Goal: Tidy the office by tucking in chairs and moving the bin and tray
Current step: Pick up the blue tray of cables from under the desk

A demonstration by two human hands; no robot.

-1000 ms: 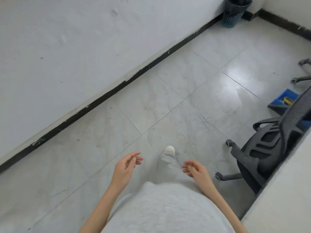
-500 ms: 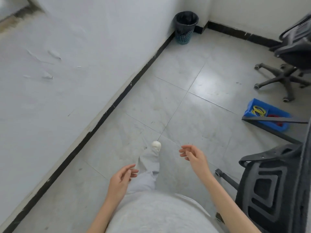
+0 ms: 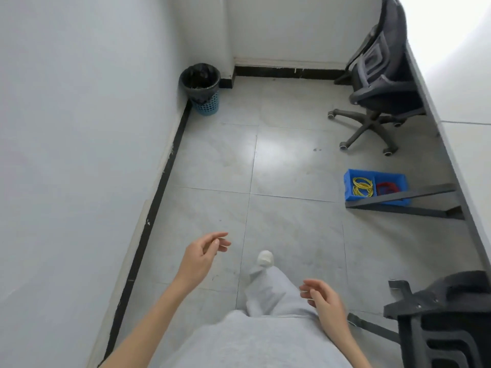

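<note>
Your clothing is a light grey top (image 3: pixel 252 343) of soft, faintly textured fabric, plain and without visible print or fastenings. Your trousers (image 3: pixel 271 293) are the same light grey and loose at the leg. Your forearms are bare, with no sleeves showing. Your forward foot wears a white shoe (image 3: pixel 265 257) with a rounded toe.

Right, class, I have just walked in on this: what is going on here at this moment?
A person is walking across a tiled office floor with both hands empty: the left hand and right hand hang relaxed. Ahead, the lined bin stands in the corner, the blue tray lies on the floor by the desk leg, and the far chair sits beside the desk.
</note>
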